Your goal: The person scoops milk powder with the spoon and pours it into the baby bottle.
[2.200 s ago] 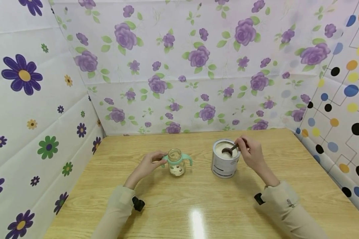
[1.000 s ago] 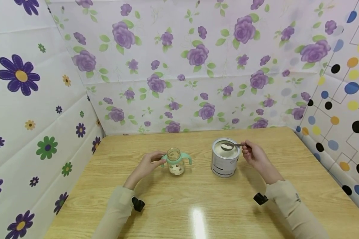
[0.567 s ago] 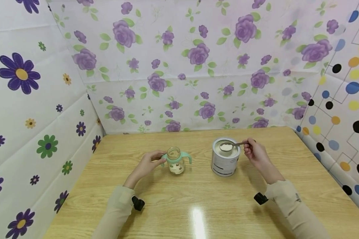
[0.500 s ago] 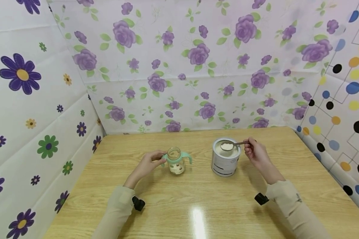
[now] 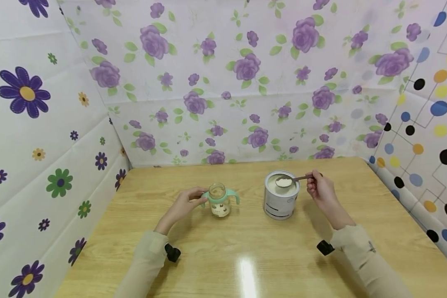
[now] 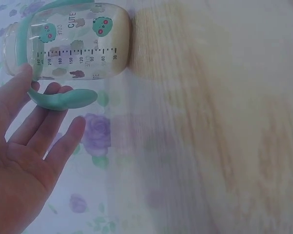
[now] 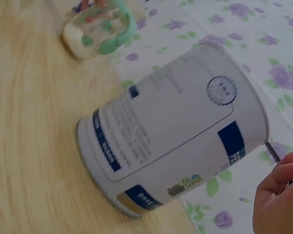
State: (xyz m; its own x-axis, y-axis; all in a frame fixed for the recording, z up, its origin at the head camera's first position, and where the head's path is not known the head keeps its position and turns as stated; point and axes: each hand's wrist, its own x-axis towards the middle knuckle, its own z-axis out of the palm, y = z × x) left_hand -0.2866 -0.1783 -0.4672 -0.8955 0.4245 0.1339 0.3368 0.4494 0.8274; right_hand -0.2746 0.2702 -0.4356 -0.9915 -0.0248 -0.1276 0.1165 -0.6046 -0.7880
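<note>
Fingers point(image 5: 313, 182) of the right hand point(image 5: 321, 193) pinch a spoon point(image 5: 288, 181) over the tin point(image 5: 280, 195), frame center; left hand point(image 5: 184, 205), fingers loose, touches the bottle point(image 5: 219, 200) handle.

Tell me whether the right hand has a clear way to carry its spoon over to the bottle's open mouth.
Probably yes: the right hand holds the spoon above the tin, and only bare table separates tin and open bottle.

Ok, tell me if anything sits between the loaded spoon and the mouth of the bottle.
Nothing visible does. The spoon hangs over the open tin, held by the right hand. The bottle stands apart to the tin's left, mouth uncovered, with bare table between them. The left hand touches only its far handle.
</note>
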